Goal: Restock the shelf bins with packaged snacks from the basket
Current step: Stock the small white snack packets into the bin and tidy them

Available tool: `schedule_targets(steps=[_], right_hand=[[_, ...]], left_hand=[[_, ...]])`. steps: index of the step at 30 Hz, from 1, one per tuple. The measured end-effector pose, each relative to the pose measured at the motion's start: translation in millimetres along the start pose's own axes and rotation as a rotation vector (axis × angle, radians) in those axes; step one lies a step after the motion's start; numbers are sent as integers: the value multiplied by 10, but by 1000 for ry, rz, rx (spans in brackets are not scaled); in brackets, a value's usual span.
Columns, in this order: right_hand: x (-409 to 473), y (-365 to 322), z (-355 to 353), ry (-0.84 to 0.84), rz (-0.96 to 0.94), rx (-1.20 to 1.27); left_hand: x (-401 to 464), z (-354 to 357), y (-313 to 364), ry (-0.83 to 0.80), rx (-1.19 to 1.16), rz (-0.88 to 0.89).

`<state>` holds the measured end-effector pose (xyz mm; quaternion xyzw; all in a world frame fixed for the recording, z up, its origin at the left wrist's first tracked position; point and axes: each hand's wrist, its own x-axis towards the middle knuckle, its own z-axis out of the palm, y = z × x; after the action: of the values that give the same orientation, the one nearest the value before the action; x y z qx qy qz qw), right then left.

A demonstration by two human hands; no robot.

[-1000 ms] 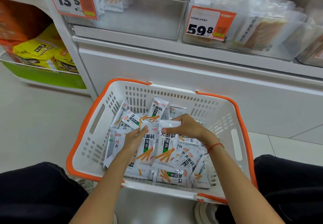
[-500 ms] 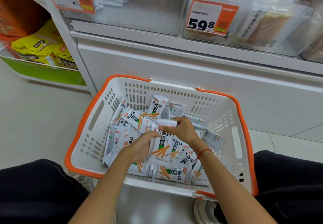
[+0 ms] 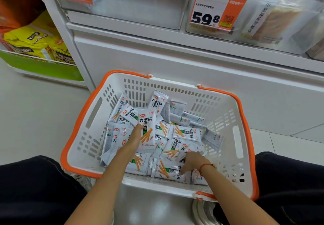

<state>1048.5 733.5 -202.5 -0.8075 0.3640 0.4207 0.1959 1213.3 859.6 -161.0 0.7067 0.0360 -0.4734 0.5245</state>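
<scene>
Left hand mid-frame, gripping upright snack packet in orange-rimmed basket. Right hand lower right, fingers curled among packets; hold unclear.

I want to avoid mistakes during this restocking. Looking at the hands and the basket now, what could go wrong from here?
1. The left hand holds a stack of snack packets only loosely; some may slide out when it is lifted.
2. The right hand digs among packets close to the near wall of the basket, so one might be pushed over the rim.
3. The bin with the 59.8 price tag holds a different product, so packets could go into the wrong bin.
</scene>
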Motion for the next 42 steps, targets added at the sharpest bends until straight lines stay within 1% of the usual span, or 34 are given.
schedule_targets(steps=[2, 3, 5, 7, 10, 12, 14, 16, 18, 20, 22, 25, 29, 31, 33, 34, 36, 37, 38, 40, 42], right_hand=[[-22, -15, 46, 84, -19, -45], [-11, -14, 14, 100, -58, 15], [-50, -21, -160, 36, -166, 186], [-150, -59, -399, -7, -274, 268], [-399, -154, -808, 12, -381, 245], [-543, -215, -1038, 7, -409, 223], [-624, -288, -1166, 27, -440, 190], [-614, -373, -1209, 141, -452, 191], [-521, -425, -1172, 302, -442, 240], [-416, -439, -1103, 462, -427, 334], [-327, -431, -1028, 559, -410, 435], [-287, -500, -921, 624, -406, 517], [-281, -673, -822, 710, -464, 553], [-301, -734, -803, 749, -443, 682], [-336, -773, -815, 723, -386, 805], [-369, -781, -838, 643, -348, 863], [-480, -793, -900, 394, -325, 969], [-561, -817, -928, 279, -351, 968], [-652, -857, -948, 221, -403, 918], [-786, -972, -995, 260, -512, 860], [-919, -1101, -1091, 375, -611, 838]], left_hand=[[9, -4, -1, 1, -2, -26], [25, -14, -15, -11, 1, -23], [49, -14, -28, -19, 12, 13], [29, -17, -13, 4, 44, 42], [-31, -57, -26, 30, 168, 122], [-32, -73, -51, -12, 244, 138], [-39, -37, -53, -97, 322, 127], [-34, 45, -53, -196, 362, 77], [-52, 107, -41, -245, 363, 43], [-46, 106, -42, -220, 327, 28], [-41, 81, -56, -170, 268, -18], [-15, 61, -68, -194, 191, -45], [13, 81, -56, -178, 208, -37], [13, 91, -43, -177, 155, -1], [-20, 67, 10, -145, 51, 37], [-34, 55, 31, -117, -7, 58], [-60, 3, 62, -56, -77, 96], [-90, -21, 100, -37, -85, 120], [-116, -32, 135, -12, -99, 158], [-203, -33, 278, 15, -133, 239], [-311, -35, 483, 37, -177, 319]])
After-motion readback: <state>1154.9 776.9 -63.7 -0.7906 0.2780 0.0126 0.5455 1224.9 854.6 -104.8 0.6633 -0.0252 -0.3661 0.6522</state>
